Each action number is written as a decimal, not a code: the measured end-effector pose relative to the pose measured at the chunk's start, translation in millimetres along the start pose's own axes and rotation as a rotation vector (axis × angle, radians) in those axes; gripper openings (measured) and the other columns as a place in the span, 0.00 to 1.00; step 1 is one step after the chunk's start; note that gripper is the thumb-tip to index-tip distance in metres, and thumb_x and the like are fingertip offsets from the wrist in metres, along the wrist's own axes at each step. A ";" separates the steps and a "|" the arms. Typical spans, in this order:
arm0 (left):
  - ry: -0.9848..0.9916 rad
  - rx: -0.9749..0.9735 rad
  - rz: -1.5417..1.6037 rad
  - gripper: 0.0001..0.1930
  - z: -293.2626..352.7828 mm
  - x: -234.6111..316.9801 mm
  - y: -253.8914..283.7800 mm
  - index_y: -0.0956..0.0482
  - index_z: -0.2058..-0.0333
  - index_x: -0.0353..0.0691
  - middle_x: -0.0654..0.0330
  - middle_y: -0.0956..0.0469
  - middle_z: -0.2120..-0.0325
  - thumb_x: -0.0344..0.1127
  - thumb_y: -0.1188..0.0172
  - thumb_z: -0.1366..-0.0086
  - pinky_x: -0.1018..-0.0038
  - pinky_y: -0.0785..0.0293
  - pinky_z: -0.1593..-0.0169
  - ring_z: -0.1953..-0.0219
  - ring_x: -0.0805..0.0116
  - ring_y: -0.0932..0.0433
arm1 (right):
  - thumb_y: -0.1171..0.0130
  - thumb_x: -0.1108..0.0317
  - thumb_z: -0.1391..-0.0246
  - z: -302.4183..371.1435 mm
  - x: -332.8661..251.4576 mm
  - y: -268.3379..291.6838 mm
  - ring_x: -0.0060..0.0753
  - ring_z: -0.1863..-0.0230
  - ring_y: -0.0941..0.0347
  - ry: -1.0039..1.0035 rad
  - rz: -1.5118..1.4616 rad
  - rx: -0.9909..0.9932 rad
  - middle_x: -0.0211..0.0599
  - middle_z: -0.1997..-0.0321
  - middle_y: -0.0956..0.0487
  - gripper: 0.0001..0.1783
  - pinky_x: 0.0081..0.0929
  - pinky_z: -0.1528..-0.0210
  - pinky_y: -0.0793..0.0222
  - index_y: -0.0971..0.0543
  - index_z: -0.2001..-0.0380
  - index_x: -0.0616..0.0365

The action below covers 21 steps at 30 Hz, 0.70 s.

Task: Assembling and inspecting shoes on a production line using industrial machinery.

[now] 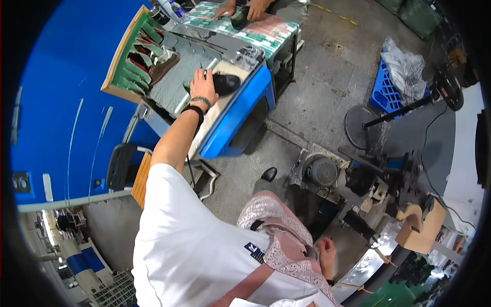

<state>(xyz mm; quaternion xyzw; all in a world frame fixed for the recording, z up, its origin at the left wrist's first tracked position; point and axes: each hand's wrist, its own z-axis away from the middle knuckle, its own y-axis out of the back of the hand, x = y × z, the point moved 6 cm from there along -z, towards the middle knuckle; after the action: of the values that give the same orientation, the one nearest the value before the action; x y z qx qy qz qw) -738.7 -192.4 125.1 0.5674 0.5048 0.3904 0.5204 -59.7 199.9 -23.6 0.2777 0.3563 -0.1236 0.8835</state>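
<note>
My left arm stretches forward over a conveyor. Its hand (202,85) is closed on a black shoe (226,85) at the conveyor's near end, beside the pale end strip (221,103). The shoe's toe points right; its heel end is partly hidden by my fingers. Low at my right side hangs my right hand (326,251), fingers loosely bent and nothing visible in them. A brown shoe (163,68) lies farther along the grey conveyor bed (192,53), next to a wood-edged opening with green flaps (134,77).
Across the conveyor, another person's hands (255,9) hold a dark shoe (239,18) over a patterned table (276,31). A blue crate (381,94) and a round-based stand (362,127) are on the right. Nearer stands a motor-driven machine (323,171); an orange-slatted chair (140,179) is left.
</note>
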 end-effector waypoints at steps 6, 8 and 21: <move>-0.085 -0.361 -0.037 0.29 -61.2 -44.4 -34.0 0.24 0.51 0.43 0.54 0.21 0.52 0.35 0.27 0.54 0.59 0.28 0.44 0.48 0.53 0.23 | 0.38 0.68 0.44 16.6 -55.9 -52.2 0.26 0.66 0.22 -0.088 0.119 -0.069 0.40 0.66 0.18 0.18 0.24 0.62 0.27 0.22 0.55 0.71; -0.212 -0.364 -0.072 0.25 -62.7 -44.9 -31.0 0.21 0.57 0.42 0.55 0.18 0.60 0.40 0.25 0.55 0.62 0.25 0.49 0.52 0.54 0.21 | 0.38 0.68 0.44 9.5 -65.3 -62.7 0.26 0.66 0.22 -0.090 0.046 -0.078 0.39 0.66 0.18 0.18 0.23 0.63 0.27 0.23 0.54 0.70; -1.328 -0.030 0.879 0.31 274.9 266.6 149.8 0.21 0.51 0.41 0.58 0.22 0.52 0.31 0.31 0.60 0.63 0.26 0.49 0.45 0.57 0.24 | 0.59 0.41 0.32 12.9 -207.0 -93.8 0.43 0.41 0.27 -0.197 -1.330 -0.600 0.49 0.38 0.28 0.38 0.49 0.44 0.25 0.44 0.31 0.58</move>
<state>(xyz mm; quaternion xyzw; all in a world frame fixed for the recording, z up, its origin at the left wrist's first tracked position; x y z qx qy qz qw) -398.0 22.3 208.4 0.8216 -0.1863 0.1467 0.5184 -239.6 120.2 90.8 -0.2632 0.3869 -0.5552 0.6877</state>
